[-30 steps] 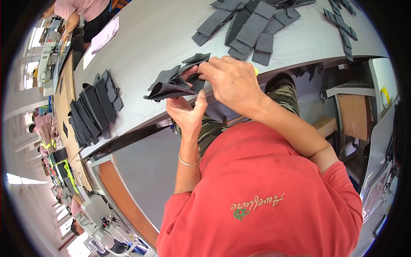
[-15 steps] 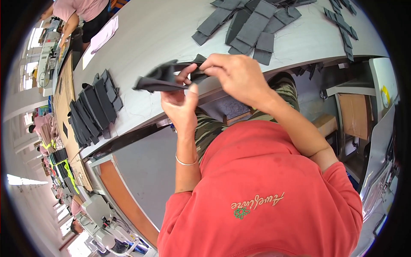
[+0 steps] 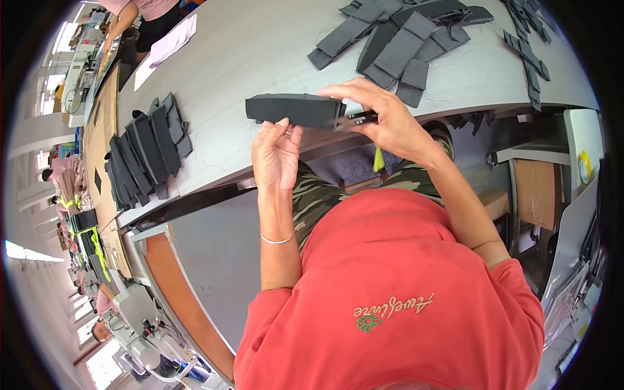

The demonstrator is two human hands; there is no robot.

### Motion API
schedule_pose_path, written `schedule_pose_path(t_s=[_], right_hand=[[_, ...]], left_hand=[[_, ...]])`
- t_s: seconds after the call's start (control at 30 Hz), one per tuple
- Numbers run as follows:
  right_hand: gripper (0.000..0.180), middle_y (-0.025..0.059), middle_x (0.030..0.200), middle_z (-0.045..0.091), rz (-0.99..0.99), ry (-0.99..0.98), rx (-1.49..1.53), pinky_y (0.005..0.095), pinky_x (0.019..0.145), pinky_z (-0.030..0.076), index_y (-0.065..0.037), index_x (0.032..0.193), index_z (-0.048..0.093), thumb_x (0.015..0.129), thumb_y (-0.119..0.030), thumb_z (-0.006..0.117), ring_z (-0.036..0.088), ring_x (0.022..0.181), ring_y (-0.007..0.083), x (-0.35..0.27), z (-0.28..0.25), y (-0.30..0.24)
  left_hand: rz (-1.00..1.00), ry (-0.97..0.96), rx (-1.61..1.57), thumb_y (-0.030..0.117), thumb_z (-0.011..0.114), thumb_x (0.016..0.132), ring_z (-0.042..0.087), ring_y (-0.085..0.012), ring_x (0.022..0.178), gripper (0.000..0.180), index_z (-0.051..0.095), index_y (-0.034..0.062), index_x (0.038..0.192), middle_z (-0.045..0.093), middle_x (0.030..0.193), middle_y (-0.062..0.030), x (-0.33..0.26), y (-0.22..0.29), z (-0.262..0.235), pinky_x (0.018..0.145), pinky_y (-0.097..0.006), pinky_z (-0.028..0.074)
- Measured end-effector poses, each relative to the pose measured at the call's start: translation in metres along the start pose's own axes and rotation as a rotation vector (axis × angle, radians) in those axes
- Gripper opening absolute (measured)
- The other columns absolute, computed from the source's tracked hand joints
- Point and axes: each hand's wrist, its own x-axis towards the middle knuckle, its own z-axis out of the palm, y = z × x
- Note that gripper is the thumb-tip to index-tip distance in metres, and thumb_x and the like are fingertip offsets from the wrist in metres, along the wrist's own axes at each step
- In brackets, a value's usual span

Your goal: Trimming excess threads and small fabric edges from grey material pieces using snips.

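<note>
A sewn, box-shaped dark grey fabric piece (image 3: 286, 109) is held level just above the table's near edge. My left hand (image 3: 277, 153) pinches its lower edge between thumb and fingers. At the piece's right end, my right hand (image 3: 396, 127) grips small thread snips (image 3: 359, 120) with dark handles. Their blades, slightly blurred, meet the corner of the fabric; whether they are cutting I cannot tell. A short yellow-green strip (image 3: 378, 159) hangs below my right hand.
Rows of folded dark fabric pieces (image 3: 146, 149) lie on the table (image 3: 221, 78) to the left. A loose heap of similar pieces (image 3: 396, 49) spreads at the far right, with more strips (image 3: 525, 55) beyond. A co-worker (image 3: 146, 16) stands at the far left near pale sheets (image 3: 170, 42).
The fabric piece has been turned and straightened, its long flat side now showing. My right hand has moved slightly right, and snips now show in it at the piece's end.
</note>
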Motion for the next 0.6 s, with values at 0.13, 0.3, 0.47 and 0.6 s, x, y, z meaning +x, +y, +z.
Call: schedule_pose_path(t_s=[0.13, 0.3, 0.47, 0.6], right_hand=[[0.038, 0.0022, 0.102, 0.062, -0.102, 0.053, -0.191, 0.0323, 0.071, 0.049, -0.016, 0.105, 0.068, 0.073, 0.004, 0.062, 0.064, 0.083, 0.0233, 0.001, 0.001, 0.006], [0.018, 0.0033, 0.078, 0.067, -0.123, 0.065, -0.192, 0.0314, 0.066, 0.049, -0.009, 0.091, 0.070, 0.075, -0.001, 0.063, 0.066, 0.071, 0.0234, 0.012, -0.003, 0.008], [0.011, 0.0070, 0.074, 0.069, 0.171, 0.004, 0.061, 0.0294, 0.067, 0.048, -0.003, 0.089, 0.068, 0.080, -0.007, 0.064, 0.066, 0.071, 0.0179, 0.018, -0.002, -0.004], [0.013, 0.0075, 0.077, 0.070, 0.159, -0.046, 0.141, 0.0285, 0.069, 0.048, -0.002, 0.091, 0.069, 0.081, -0.010, 0.066, 0.064, 0.070, 0.0160, 0.015, 0.007, 0.005]], left_hand=[[-0.087, -0.044, 0.044, 0.000, 0.057, 0.089, 0.062, -0.0182, 0.098, 0.016, 0.056, -0.0014, 0.105, 0.062, 0.106, -0.0098, -0.002, -0.002, 0.002, 0.088, -0.032, 0.054], [-0.217, -0.018, 0.121, 0.004, 0.064, 0.087, 0.059, -0.0150, 0.100, 0.032, 0.050, -0.0018, 0.115, 0.058, 0.108, -0.0073, -0.006, -0.003, 0.014, 0.090, -0.030, 0.051], [-0.228, -0.250, 0.335, 0.004, 0.072, 0.081, 0.052, -0.0138, 0.110, 0.061, 0.038, -0.0045, 0.130, 0.055, 0.120, -0.0087, -0.014, -0.008, 0.023, 0.096, -0.026, 0.042], [-0.145, -0.078, 0.489, 0.000, 0.073, 0.078, 0.058, -0.0141, 0.101, 0.050, 0.047, -0.0036, 0.121, 0.061, 0.111, -0.0091, -0.014, -0.019, 0.034, 0.090, -0.026, 0.046]])
